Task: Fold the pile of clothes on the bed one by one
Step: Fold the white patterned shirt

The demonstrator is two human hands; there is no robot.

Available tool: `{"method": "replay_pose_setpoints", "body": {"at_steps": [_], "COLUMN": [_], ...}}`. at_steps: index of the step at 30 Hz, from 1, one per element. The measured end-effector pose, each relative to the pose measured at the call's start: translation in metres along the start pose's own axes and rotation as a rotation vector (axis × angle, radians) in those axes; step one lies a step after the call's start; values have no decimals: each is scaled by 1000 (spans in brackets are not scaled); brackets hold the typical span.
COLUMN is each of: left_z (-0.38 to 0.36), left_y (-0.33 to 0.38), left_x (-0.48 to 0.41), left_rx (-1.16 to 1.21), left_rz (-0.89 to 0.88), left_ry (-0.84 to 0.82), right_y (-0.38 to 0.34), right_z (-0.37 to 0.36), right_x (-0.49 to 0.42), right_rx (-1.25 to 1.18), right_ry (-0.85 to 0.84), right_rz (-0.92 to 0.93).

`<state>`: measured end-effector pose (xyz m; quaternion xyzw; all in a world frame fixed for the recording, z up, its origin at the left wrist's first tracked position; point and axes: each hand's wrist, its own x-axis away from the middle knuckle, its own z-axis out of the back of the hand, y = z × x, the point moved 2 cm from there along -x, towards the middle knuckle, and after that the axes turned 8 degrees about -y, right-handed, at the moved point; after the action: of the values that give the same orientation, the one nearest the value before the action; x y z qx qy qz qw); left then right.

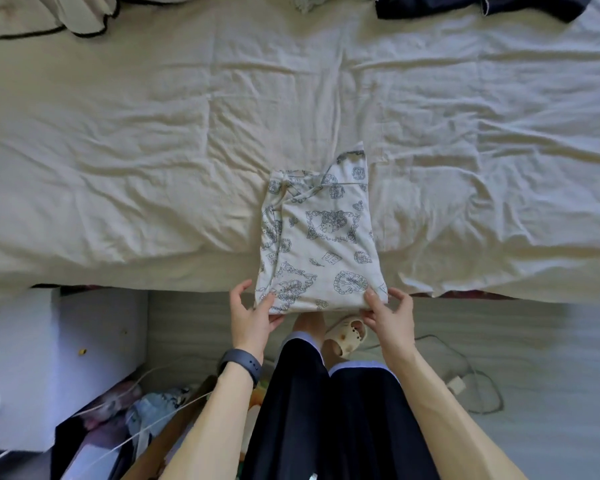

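Left hand (253, 315) and right hand (392, 317) pinch corners of the printed garment (321, 237), fingers (400, 300) partly hidden beneath.

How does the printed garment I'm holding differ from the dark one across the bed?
The printed garment is pale with line drawings; the dark garment is plain navy. The printed garment is folded flat, pinched by the left hand and right hand; the dark garment lies crumpled, untouched. Both lie on the bed.

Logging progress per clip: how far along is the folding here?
Done so far: the printed garment lies on the bed folded into a narrow rectangle. In hand: the left hand and right hand pinch its near corners. Left: a dark garment and a cream item lie crumpled at the far edge.
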<state>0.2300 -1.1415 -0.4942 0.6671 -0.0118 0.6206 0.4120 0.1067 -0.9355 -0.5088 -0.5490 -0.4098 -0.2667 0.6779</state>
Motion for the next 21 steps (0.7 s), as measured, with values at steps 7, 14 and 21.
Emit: {"method": "replay_pose_setpoints", "body": {"at_steps": [7, 14, 21], "left_z": [4, 1, -44], "left_y": [25, 99, 155], "left_x": [11, -39, -127], "left_rx": [-379, -409, -739], "left_rz": [-271, -217, -421], "left_ry": [-141, -468, -203], "right_y": [-31, -102, -153], "right_z": [5, 9, -42], "right_x": [15, -31, -109], "right_rx": [400, 656, 662], "right_ry": [-87, -355, -45], "right_rz": [250, 385, 446]}}
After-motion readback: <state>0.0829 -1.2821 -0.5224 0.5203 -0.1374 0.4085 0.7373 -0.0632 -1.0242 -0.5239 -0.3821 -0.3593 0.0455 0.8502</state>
